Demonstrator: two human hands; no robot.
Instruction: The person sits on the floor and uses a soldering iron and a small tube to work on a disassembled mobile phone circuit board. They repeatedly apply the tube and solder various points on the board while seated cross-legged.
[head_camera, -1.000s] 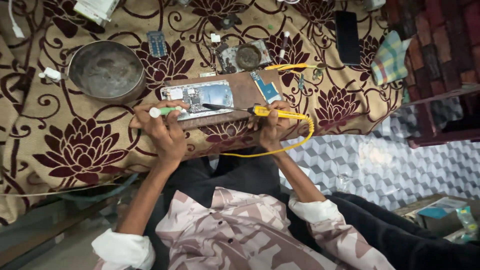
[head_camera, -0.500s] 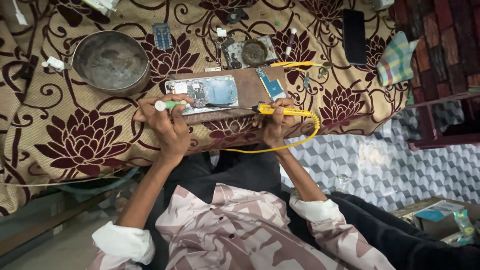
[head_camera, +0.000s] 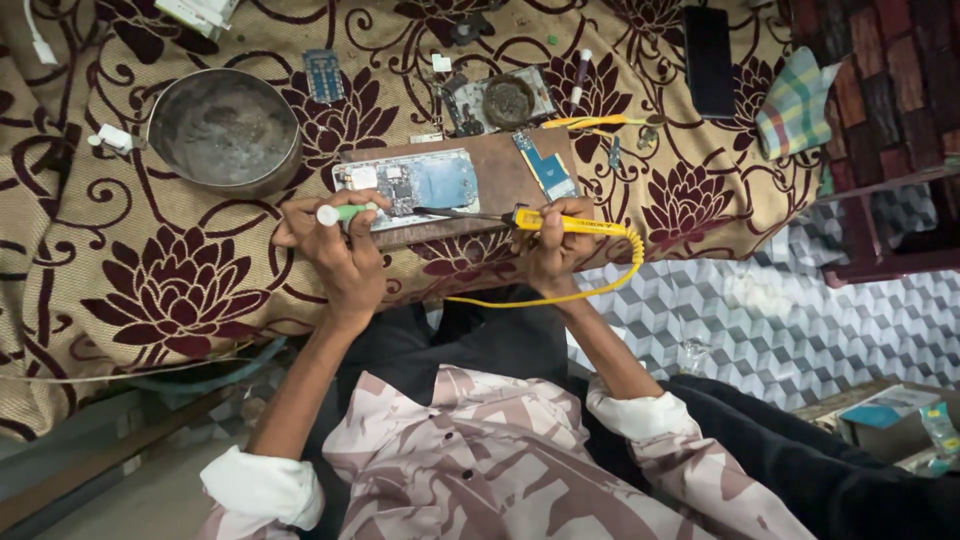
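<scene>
The opened phone (head_camera: 408, 186) is sitting lower in view than before. The right hand (head_camera: 556, 245), closed around the yellow soldering iron (head_camera: 560, 222), is pointing its tip leftward over the phone's near edge. The left hand (head_camera: 335, 240) is gripping a green-handled tool (head_camera: 345, 212) just beside it.

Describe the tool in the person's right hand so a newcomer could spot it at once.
On the brown floral cloth lies a wooden board carrying an opened phone. The right hand holds a yellow-handled soldering iron over it, the only tool trailing a yellow cord.

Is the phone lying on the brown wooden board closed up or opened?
Opened: the phone lies with its cover off, circuit board and metal shields exposed, on the brown wooden board.
</scene>
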